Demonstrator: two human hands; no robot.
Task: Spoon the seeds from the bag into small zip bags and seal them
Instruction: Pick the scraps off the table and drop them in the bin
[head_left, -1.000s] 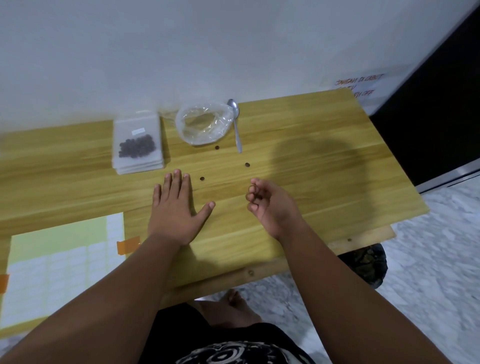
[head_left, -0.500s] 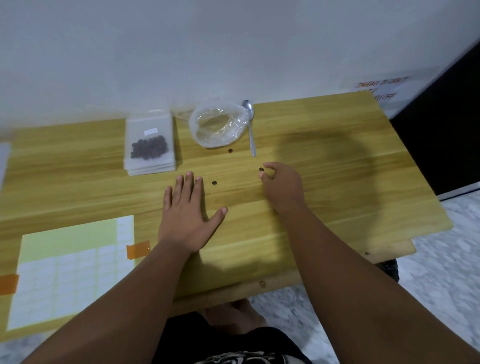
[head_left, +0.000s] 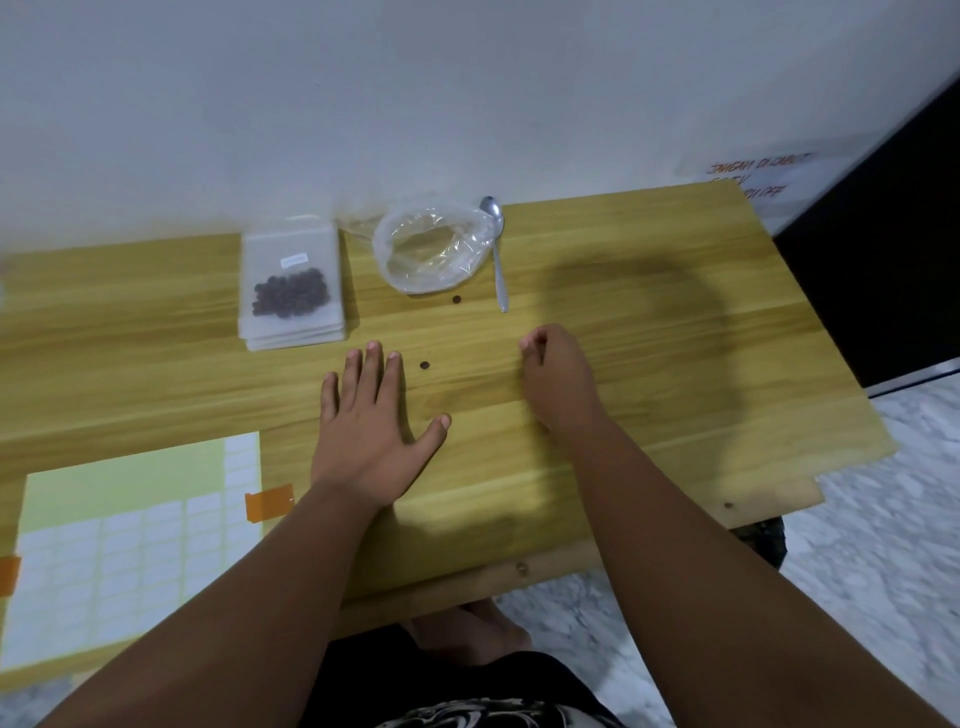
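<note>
Wood bench (head_left: 649, 364) against white wall (head_left: 415, 104), marble floor (head_left: 883, 519) on R. Left hand (head_left: 371, 431) lies flat, fingers straight. Right hand (head_left: 558, 379) curled, tips pinched; can't tell if anything's in them. Seed bag (head_left: 434, 249) at back w/ spoon (head_left: 497, 254) touching its R side, zip bags (head_left: 292, 286) stacked to its L. 2 loose seeds (head_left: 425, 365) nr hands.

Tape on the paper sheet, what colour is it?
Orange. The tape holds the edge of the sheet to the table, and the head view shows it best.
</note>
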